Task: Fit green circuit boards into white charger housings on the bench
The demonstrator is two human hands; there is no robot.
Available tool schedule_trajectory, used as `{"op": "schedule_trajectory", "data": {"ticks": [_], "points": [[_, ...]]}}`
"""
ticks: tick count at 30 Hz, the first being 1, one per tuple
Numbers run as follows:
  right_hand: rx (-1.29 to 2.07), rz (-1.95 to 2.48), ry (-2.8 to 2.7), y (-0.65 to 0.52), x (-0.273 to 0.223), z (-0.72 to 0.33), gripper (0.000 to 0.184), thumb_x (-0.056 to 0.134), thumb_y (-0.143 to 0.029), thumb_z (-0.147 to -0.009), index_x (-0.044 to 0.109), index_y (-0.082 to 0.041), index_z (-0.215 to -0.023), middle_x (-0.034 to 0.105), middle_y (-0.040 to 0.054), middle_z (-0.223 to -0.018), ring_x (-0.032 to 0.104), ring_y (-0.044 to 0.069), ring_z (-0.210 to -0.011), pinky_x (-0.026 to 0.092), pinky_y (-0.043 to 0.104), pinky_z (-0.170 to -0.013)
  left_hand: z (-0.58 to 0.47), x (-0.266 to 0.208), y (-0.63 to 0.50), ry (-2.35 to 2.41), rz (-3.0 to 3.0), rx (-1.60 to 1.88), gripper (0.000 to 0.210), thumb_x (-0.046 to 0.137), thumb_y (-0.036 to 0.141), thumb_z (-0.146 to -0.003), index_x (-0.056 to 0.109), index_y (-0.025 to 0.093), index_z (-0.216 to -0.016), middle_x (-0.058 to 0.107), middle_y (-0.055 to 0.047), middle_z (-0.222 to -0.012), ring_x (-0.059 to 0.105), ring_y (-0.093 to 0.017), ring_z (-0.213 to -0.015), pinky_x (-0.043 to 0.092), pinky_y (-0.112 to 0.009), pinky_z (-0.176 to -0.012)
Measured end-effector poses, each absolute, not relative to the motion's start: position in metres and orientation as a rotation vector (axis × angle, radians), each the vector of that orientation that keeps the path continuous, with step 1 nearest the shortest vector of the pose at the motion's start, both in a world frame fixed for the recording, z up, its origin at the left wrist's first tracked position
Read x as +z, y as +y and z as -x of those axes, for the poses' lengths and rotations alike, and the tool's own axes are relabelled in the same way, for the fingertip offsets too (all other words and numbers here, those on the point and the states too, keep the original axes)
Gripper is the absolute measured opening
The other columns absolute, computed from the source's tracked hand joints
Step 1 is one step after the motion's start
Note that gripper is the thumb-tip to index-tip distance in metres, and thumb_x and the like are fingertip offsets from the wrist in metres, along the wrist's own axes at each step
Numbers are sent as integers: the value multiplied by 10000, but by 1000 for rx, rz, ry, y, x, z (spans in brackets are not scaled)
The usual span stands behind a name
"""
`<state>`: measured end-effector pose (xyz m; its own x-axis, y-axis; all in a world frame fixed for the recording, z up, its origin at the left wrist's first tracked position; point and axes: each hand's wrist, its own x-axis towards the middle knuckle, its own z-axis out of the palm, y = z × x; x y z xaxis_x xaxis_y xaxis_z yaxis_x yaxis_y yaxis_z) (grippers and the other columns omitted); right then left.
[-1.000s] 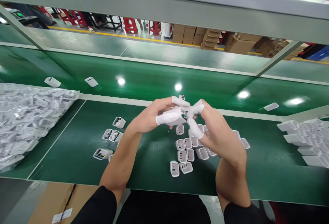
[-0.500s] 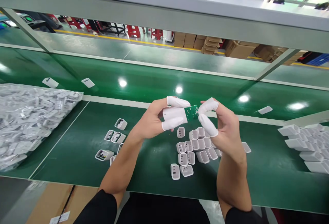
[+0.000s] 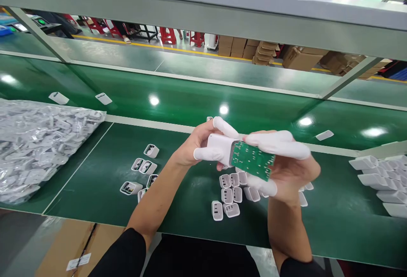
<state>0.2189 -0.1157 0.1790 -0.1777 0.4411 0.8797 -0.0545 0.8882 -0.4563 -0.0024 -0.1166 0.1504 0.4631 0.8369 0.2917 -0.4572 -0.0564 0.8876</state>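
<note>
My left hand (image 3: 190, 146), with white finger covers on its fingertips, is closed around a white plastic casing (image 3: 218, 147) above the middle of the bench. A green circuit board (image 3: 252, 158) reaches from the casing's right end, tilted down to the right, its solder side facing me. My right hand (image 3: 294, 171) grips this board between covered fingers above and thumb below. How far the board sits inside the casing is hidden. Below the hands stand several open white casings (image 3: 227, 196) with slots inside. Left of my left forearm lie casings with boards inside (image 3: 148, 167).
A clear bag (image 3: 47, 149) of white parts covers the bench's left side. White casings (image 3: 378, 180) are stacked at the right edge. Loose white pieces (image 3: 103, 98) lie along the back. A shelf beam (image 3: 190, 18) crosses above, and cartons (image 3: 237, 47) stand beyond.
Much more of the circuit board shows outside the casing than before. My right hand has shifted right and turned, its fingers now lying across the board. The casing has moved slightly right.
</note>
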Motion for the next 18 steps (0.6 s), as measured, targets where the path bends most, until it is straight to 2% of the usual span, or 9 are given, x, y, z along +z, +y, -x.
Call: {"op": "schedule_trajectory", "data": {"ticks": [2, 5, 10, 14, 18], "points": [[405, 291, -1676, -118, 181, -222, 523, 970, -391, -894, 788, -363, -1384, 857, 65, -1062, 846, 317, -921, 752, 529, -713, 4, 151, -116, 405, -1194, 1128, 597, 965, 571, -772, 693, 252, -1197, 757, -16, -876, 701, -159, -529, 585, -271, -446], [353, 326, -1674, -120, 181, -224, 583, 1012, -364, -844, 792, -360, -1384, 866, 75, -1091, 856, 344, -963, 767, 561, -736, 6, 152, -115, 436, -1184, 1171, 626, 956, 597, -754, 701, 254, -1212, 747, -16, -863, 675, -154, -508, 565, -278, -435], [387, 332, -1707, -122, 178, -219, 658, 1052, -410, -807, 794, -395, -1413, 865, 79, -1119, 859, 360, -977, 781, 602, -774, 8, 149, -114, 446, -1238, 1172, 632, 946, 621, -760, 721, 272, -1237, 758, -35, -927, 682, -160, -553, 595, -316, -474], [398, 329, -1718, -123, 176, -216, 636, 1022, -412, -852, 780, -434, -1439, 860, 57, -1104, 866, 342, -968, 792, 592, -815, 8, 144, -113, 468, -1301, 1166, 681, 921, 684, -780, 719, 277, -1287, 777, -52, -988, 715, -180, -591, 619, -341, -515], [440, 284, -1754, -122, 175, -217, 716, 1031, -315, -847, 754, -429, -1498, 873, 60, -1219, 877, 344, -1043, 801, 587, -846, 8, 142, -112, 429, -1311, 1212, 590, 940, 603, -796, 742, 252, -1226, 761, -49, -957, 710, -174, -605, 601, -311, -528]]}}
